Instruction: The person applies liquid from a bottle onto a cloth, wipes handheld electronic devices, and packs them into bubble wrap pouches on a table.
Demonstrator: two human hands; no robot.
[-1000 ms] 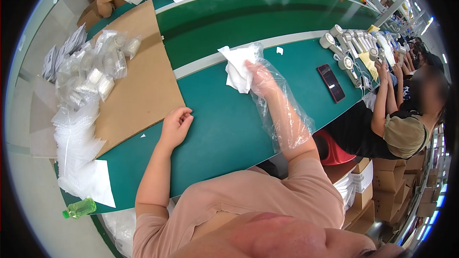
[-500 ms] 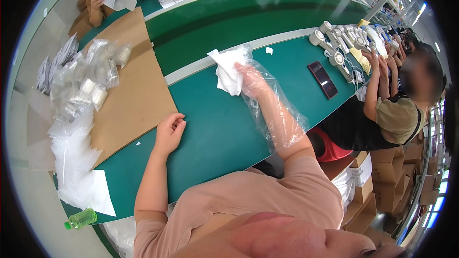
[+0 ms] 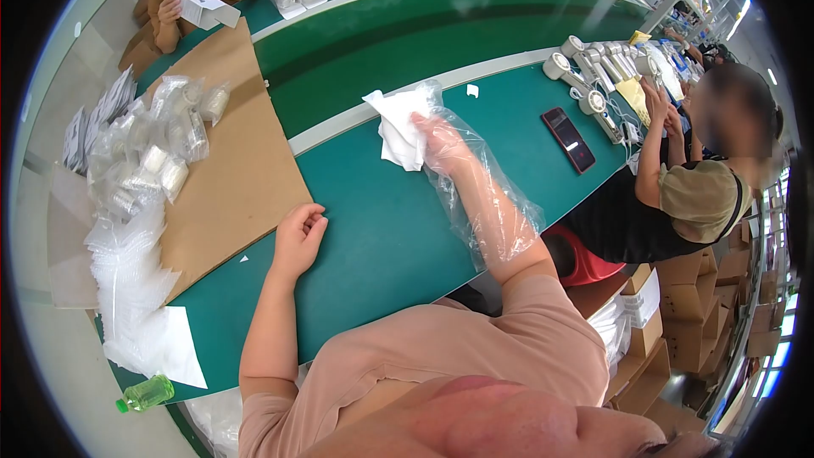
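Note:
My right hand [image 3: 441, 142] is closed on a white cloth [image 3: 398, 127] near the back edge of the green table [image 3: 373, 237]. A clear plastic bag [image 3: 496, 195] covers that hand and forearm. My left hand [image 3: 300, 233] rests on the table beside the brown cardboard sheet [image 3: 229, 170], its fingers curled; nothing shows in it. Bagged parts [image 3: 161, 131] are heaped on the cardboard's left side. Below them lies a stack of white translucent sheets [image 3: 127, 280].
A phone [image 3: 568, 140] lies right of my right hand, with white handheld devices [image 3: 593, 85] behind it. A co-worker [image 3: 695, 195] sits at the right. Another person's hands [image 3: 186, 2] hold a white box across the table. A green bottle [image 3: 146, 393] lies at the front left corner.
The whole view has shifted, so the table and both hands appear further left. The person across the table has turned the white box. My right hand keeps its hold on the cloth.

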